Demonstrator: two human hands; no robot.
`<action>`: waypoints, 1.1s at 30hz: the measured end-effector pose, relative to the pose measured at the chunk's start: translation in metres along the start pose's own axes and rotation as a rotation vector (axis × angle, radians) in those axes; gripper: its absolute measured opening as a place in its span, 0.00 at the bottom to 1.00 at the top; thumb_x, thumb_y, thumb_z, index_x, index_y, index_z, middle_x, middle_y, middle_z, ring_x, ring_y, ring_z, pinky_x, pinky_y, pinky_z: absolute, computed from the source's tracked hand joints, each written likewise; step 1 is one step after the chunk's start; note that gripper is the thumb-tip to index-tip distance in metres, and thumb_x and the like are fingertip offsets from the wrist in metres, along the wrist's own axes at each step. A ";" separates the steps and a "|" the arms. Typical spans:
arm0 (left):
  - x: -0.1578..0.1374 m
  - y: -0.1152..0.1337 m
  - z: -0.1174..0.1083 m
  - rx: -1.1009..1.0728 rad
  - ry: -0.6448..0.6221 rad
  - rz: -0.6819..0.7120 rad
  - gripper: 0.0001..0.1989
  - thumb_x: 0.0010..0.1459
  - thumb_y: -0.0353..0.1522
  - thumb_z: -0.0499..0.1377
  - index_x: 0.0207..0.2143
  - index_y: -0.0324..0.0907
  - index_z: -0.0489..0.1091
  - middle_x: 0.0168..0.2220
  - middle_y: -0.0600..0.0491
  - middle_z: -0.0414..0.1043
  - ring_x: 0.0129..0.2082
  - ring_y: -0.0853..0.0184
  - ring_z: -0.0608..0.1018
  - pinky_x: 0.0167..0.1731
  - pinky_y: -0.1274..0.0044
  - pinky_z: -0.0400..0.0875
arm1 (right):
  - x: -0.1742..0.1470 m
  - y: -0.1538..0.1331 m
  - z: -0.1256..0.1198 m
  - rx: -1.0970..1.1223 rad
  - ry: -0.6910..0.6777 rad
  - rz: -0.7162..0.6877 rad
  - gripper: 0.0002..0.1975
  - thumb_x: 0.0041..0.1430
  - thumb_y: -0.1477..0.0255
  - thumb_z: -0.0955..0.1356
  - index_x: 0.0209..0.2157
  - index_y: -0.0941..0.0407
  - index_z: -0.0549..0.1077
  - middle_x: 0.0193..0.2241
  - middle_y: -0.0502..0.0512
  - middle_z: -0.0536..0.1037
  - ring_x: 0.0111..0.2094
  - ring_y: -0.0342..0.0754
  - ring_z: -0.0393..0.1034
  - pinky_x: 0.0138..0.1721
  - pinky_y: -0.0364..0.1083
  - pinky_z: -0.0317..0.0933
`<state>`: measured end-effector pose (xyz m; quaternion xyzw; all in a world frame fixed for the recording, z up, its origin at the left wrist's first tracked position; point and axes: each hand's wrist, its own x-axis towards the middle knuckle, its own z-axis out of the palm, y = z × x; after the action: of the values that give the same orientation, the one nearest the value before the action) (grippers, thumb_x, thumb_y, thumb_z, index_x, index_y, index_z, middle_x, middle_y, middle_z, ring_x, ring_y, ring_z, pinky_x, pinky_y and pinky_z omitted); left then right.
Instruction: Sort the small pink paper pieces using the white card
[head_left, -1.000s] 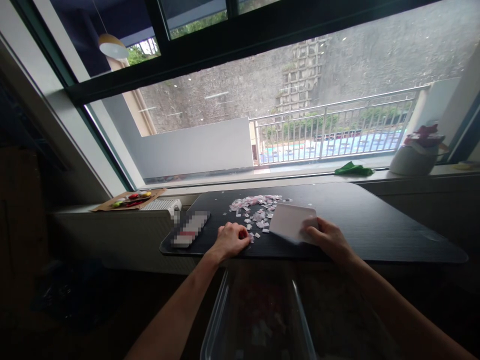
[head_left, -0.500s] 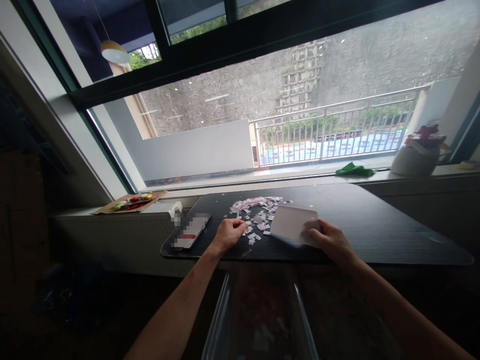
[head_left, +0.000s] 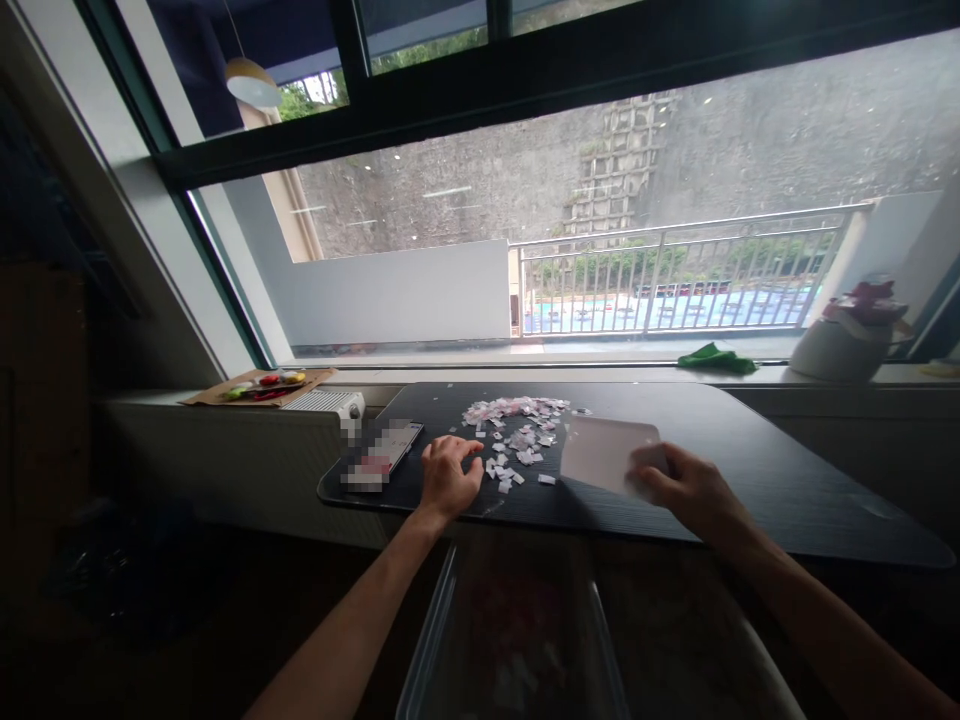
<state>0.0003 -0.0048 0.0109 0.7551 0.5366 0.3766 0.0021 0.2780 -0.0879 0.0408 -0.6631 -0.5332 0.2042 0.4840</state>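
My left hand (head_left: 450,475) hovers over the dark table (head_left: 675,420), fingers curved and apart, with nothing visible in them. Just right of its fingertips lie several small white paper pieces (head_left: 504,472), spread toward a denser pile (head_left: 514,408) farther back. My right hand (head_left: 686,485) grips a flat white rectangular panel with rounded corners (head_left: 607,452) by its right edge, tilted above the table to the right of the pieces. Whether the panel is a card or a shallow lid, I cannot tell.
A phone-like flat object (head_left: 390,455), partly blurred out, lies at the table's left. Below the front edge stands a clear plastic bin (head_left: 439,625) with pale pieces inside. A green cloth (head_left: 716,358) and a grey figure (head_left: 851,340) sit on the windowsill.
My left hand has opened from a pinch near the paper pieces and drawn slightly left. My right hand has moved the white panel a little right. The view has shifted slightly.
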 end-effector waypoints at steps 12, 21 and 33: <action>-0.009 0.005 0.006 0.060 -0.010 0.090 0.10 0.50 0.29 0.54 0.33 0.45 0.73 0.35 0.51 0.73 0.46 0.59 0.69 0.57 0.59 0.47 | -0.014 -0.007 -0.018 -0.186 0.022 0.012 0.10 0.44 0.65 0.66 0.29 0.54 0.74 0.21 0.52 0.75 0.22 0.47 0.67 0.22 0.43 0.58; -0.010 0.007 0.004 0.054 0.010 0.117 0.09 0.50 0.29 0.54 0.32 0.44 0.72 0.34 0.52 0.73 0.45 0.59 0.69 0.58 0.58 0.45 | -0.021 -0.006 -0.037 -0.333 0.069 0.005 0.09 0.45 0.65 0.66 0.28 0.54 0.73 0.19 0.52 0.74 0.22 0.47 0.67 0.23 0.45 0.58; -0.012 0.007 0.007 0.083 0.029 0.112 0.09 0.50 0.28 0.53 0.32 0.44 0.71 0.34 0.51 0.72 0.45 0.61 0.69 0.58 0.58 0.46 | -0.006 -0.020 0.038 -0.108 -0.101 -0.117 0.10 0.46 0.67 0.65 0.30 0.57 0.73 0.22 0.51 0.74 0.23 0.46 0.67 0.24 0.43 0.58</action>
<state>0.0084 -0.0147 0.0027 0.7779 0.5088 0.3642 -0.0579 0.2357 -0.0783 0.0392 -0.6449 -0.6050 0.1797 0.4311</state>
